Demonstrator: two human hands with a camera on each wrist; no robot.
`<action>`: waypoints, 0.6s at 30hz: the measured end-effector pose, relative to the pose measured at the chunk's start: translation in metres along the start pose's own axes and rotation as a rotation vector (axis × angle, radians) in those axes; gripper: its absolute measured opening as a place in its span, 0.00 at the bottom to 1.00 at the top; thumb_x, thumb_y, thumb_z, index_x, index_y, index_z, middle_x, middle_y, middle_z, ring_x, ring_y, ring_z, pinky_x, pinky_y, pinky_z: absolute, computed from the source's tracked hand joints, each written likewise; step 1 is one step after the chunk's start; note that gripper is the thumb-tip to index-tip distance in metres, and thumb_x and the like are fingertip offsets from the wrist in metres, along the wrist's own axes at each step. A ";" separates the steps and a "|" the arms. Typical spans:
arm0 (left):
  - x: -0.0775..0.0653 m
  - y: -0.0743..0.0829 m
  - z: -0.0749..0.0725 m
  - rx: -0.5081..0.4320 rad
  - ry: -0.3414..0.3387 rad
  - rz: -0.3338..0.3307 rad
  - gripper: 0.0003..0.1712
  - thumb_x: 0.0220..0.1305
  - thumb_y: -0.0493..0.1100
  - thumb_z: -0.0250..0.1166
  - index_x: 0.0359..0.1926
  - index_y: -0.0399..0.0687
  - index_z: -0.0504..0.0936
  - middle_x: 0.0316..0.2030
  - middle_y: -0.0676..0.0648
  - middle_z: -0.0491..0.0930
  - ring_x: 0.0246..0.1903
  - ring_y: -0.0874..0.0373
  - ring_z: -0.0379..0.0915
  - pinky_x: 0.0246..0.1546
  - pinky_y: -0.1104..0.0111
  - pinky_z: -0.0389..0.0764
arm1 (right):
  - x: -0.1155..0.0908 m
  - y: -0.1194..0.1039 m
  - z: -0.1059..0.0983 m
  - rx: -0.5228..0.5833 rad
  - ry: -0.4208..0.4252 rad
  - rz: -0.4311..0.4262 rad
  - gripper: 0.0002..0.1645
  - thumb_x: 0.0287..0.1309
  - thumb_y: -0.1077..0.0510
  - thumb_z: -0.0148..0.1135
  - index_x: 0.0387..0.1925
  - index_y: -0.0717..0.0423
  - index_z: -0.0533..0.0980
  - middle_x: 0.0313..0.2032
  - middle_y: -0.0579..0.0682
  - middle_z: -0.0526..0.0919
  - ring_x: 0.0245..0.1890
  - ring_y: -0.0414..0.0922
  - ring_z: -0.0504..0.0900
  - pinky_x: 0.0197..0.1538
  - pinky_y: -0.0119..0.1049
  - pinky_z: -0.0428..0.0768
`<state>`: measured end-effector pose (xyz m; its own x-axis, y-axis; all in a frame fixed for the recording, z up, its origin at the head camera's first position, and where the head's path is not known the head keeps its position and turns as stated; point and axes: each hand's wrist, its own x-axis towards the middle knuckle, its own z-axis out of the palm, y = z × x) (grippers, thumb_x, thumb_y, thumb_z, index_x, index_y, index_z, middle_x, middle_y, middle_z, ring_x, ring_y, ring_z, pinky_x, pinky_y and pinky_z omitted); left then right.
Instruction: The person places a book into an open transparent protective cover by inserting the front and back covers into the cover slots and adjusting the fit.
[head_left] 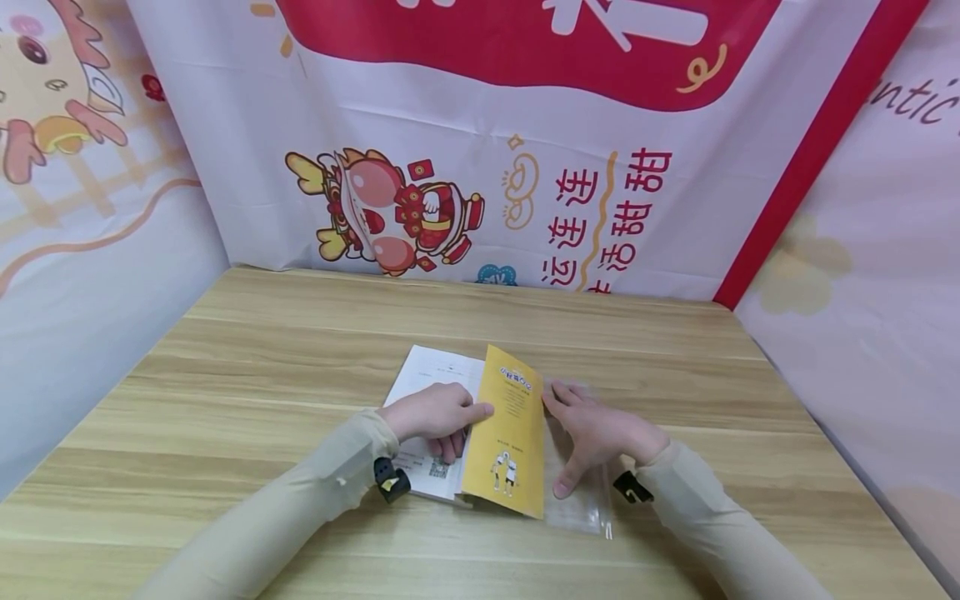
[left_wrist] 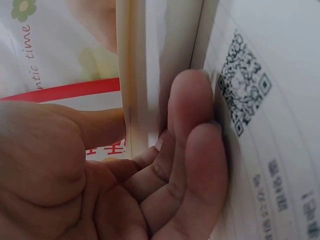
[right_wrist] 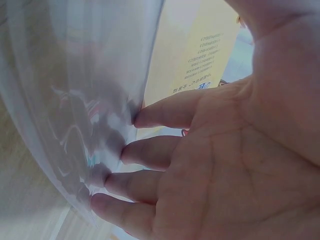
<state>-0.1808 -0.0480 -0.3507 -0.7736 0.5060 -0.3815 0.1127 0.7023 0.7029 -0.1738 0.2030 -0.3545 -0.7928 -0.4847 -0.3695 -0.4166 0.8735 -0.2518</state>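
Observation:
A book with a yellow cover (head_left: 513, 433) lies on the table, that cover standing up at a slant. To its left a white printed page (head_left: 431, 367) shows a QR code (left_wrist: 243, 82). My left hand (head_left: 438, 412) pinches the yellow cover, thumb on the outer face and fingers behind it against the white page. A clear plastic sleeve (head_left: 577, 512) extends flat to the right from under the cover. My right hand (head_left: 596, 429) presses on this sleeve with fingers spread; in the right wrist view its fingertips (right_wrist: 102, 200) touch the glossy film.
The wooden tabletop (head_left: 315, 333) surrounds the book. Printed cloth (head_left: 480, 108) hangs along the back edge and both sides. A dark strap mount (head_left: 392, 481) sits on the left wrist and another (head_left: 633, 487) on the right.

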 end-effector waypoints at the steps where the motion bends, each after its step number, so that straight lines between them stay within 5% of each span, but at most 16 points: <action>1: 0.000 0.000 0.000 0.000 0.000 0.002 0.25 0.74 0.55 0.47 0.28 0.46 0.81 0.19 0.43 0.79 0.15 0.56 0.76 0.19 0.65 0.79 | 0.000 0.000 0.000 0.000 -0.001 0.001 0.83 0.20 0.29 0.76 0.73 0.60 0.44 0.72 0.60 0.37 0.71 0.58 0.37 0.67 0.51 0.48; 18: 0.003 -0.003 0.002 -0.002 0.022 0.022 0.25 0.73 0.56 0.48 0.27 0.47 0.80 0.17 0.44 0.78 0.15 0.56 0.76 0.17 0.66 0.79 | 0.001 0.000 0.000 0.002 -0.003 0.001 0.83 0.20 0.30 0.76 0.73 0.60 0.43 0.72 0.60 0.37 0.71 0.58 0.37 0.67 0.52 0.48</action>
<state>-0.1824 -0.0480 -0.3552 -0.7844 0.5100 -0.3529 0.1284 0.6902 0.7121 -0.1742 0.2031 -0.3550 -0.7921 -0.4835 -0.3725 -0.4145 0.8741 -0.2532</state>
